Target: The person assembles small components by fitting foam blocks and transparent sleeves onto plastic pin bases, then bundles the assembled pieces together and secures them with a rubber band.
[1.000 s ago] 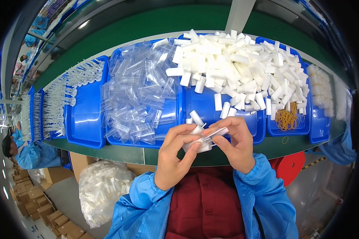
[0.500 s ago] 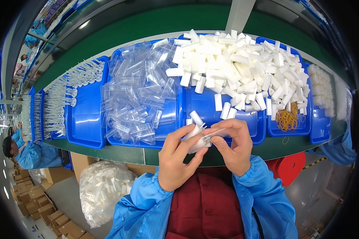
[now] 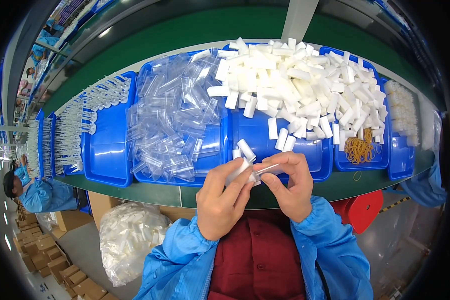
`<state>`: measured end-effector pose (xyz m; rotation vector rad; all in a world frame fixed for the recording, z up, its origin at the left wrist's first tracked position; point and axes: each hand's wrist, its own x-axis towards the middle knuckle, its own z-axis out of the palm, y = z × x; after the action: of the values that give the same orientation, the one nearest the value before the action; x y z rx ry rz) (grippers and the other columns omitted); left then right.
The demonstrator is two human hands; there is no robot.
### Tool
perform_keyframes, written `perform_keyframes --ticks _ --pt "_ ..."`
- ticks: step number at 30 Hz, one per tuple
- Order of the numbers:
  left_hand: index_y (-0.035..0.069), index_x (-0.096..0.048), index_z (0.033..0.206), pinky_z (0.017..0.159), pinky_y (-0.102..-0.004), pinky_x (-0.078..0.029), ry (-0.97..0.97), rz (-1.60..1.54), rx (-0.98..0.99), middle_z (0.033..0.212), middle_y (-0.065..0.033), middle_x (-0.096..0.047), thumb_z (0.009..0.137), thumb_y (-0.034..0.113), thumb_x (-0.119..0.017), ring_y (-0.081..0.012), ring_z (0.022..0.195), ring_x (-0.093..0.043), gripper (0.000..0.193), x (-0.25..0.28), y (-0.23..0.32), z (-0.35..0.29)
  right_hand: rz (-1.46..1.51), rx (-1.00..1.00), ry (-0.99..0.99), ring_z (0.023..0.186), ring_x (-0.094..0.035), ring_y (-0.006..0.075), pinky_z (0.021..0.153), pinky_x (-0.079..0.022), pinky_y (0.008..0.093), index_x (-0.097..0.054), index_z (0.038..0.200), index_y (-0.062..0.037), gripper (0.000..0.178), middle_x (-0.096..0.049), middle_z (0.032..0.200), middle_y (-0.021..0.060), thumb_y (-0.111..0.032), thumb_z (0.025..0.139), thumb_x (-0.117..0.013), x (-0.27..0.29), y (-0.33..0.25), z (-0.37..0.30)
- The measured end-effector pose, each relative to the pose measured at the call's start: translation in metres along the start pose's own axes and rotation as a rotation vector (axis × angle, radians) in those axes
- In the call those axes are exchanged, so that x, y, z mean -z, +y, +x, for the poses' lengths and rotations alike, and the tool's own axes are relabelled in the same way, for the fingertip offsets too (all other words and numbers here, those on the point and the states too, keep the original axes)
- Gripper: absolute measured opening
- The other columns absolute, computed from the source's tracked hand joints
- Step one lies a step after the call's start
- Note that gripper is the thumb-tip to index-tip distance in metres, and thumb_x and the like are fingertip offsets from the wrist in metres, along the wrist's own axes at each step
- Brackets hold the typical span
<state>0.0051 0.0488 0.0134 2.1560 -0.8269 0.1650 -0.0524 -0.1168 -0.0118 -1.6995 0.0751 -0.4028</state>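
My left hand [image 3: 219,200] is closed round a white foam piece [image 3: 237,173], its fingertips pressed in front of my chest. Between the thumb and fingers of my right hand [image 3: 294,187] is a clear plastic sleeve [image 3: 269,169]. One end of the sleeve meets the foam at my left fingertips; whether the foam sits inside it is hidden. Just beyond my hands, loose white foam blocks [image 3: 246,150] lie at the near side of a blue tray [image 3: 305,156]. More foam is heaped behind them. To the left, many clear plastic sleeves [image 3: 177,117] are piled in another blue tray [image 3: 210,141].
Yellow rubber bands [image 3: 360,151] lie in the right tray. White stemmed parts [image 3: 87,112] line trays on the left. Below the green table edge [image 3: 185,196] stand a plastic bag of white pieces [image 3: 130,237] and a red stool [image 3: 364,211]. A co-worker [image 3: 45,192] sits far left.
Both hands have shifted slightly, and my left fingers have closed in nearer the joint between foam and sleeve. The trays and piles look the same.
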Motion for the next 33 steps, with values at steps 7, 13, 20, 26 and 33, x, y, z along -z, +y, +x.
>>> perform_keyframes --ticks 7,13,20,26,33 --pt "0.002 -0.070 0.114 0.082 -0.0387 -0.056 -0.009 0.000 -0.002 0.121 -0.0158 -0.063 0.076 0.001 -0.080 -0.0326 0.103 -0.064 0.039 0.002 -0.003 -0.001 -0.087 -0.015 -0.059 0.101 -0.065 0.0175 0.087 -0.049 0.0299 -0.053 0.116 -0.0024 0.032 -0.073 0.105 0.0077 -0.012 0.091 -0.072 0.009 0.001 0.007" --pt "0.002 -0.070 0.115 0.086 -0.0401 -0.055 -0.014 -0.021 0.017 0.123 -0.0173 -0.061 0.076 0.002 -0.080 -0.0341 0.105 -0.063 0.040 0.007 -0.003 0.002 0.053 -0.111 -0.055 0.100 -0.066 0.0180 0.088 -0.050 0.0298 -0.053 0.116 -0.0013 0.033 -0.069 0.106 0.0090 -0.006 0.090 -0.072 -0.002 0.001 0.009" --pt "0.005 -0.067 0.124 0.096 -0.0382 -0.050 -0.057 -0.352 0.060 0.135 -0.0173 -0.054 0.082 0.006 -0.077 -0.0346 0.116 -0.059 0.042 0.006 -0.004 0.002 0.161 -0.292 0.021 0.109 -0.061 0.0197 0.095 -0.046 0.0319 -0.049 0.119 -0.0025 0.030 -0.066 0.110 0.0136 0.000 0.091 -0.062 0.017 -0.004 0.005" --pt "0.004 -0.066 0.126 0.097 -0.0367 -0.051 -0.138 -0.578 0.028 0.141 -0.0154 -0.049 0.087 -0.002 -0.069 -0.0320 0.119 -0.058 0.040 0.021 -0.015 -0.005 0.316 -0.244 0.073 0.106 -0.061 0.0173 0.093 -0.046 0.0302 -0.048 0.118 -0.0044 0.033 -0.066 0.107 0.0123 -0.012 0.092 -0.067 0.018 -0.006 0.014" --pt "0.003 -0.066 0.125 0.091 -0.0321 -0.056 -0.128 -0.558 -0.033 0.139 -0.0147 -0.050 0.088 -0.007 -0.066 -0.0270 0.109 -0.064 0.039 0.017 -0.017 -0.007 0.212 -0.248 -0.056 0.099 -0.060 0.0177 0.096 -0.044 0.0308 -0.053 0.111 -0.0024 0.034 -0.060 0.110 0.0121 -0.014 0.087 -0.074 0.024 -0.006 0.016"
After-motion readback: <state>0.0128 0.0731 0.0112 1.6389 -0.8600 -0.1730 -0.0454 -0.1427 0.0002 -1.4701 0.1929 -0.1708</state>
